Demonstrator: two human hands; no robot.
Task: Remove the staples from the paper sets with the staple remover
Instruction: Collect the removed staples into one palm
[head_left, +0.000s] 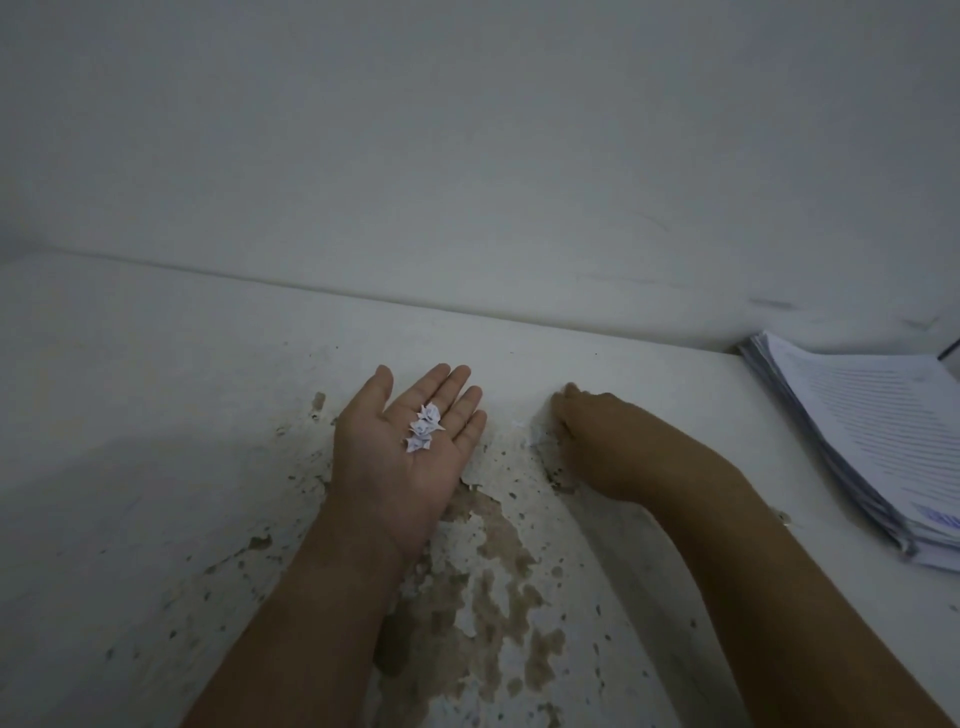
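Note:
My left hand (410, 441) lies palm up on the table with its fingers straight, and several small torn paper scraps with staples (423, 428) rest loose in the palm. My right hand (597, 436) is to its right, knuckles up, fingers curled down onto the table surface over small white scraps (524, 423); what the fingertips pinch is hidden. A stack of printed paper sets (872, 441) lies at the right edge of the table. No staple remover is in view.
The white table (182, 415) has peeling paint with brown patches (493, 561) between my forearms. A white wall (467, 156) rises right behind the table's far edge.

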